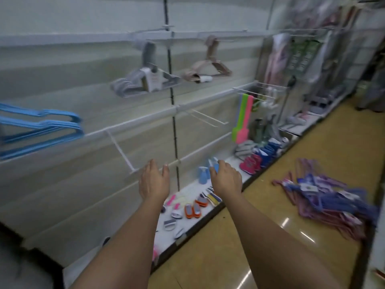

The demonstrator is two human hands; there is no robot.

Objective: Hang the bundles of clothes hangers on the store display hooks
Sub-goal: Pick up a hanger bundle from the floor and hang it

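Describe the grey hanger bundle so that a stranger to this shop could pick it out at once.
Find the white wall rack along the top. Two bundles hang from it, either side of a dark upright pole. The grey hanger bundle is left of the pole; its neighbour is pinkish-beige.

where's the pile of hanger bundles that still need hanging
In the head view the pile of purple and pink hanger bundles lies on the yellow floor at right, right of the right hand, opposite the bottom shelf.

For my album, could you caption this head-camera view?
Both empty hands, left hand and right hand, reach toward a bare display hook; hanger bundles wait on the floor.
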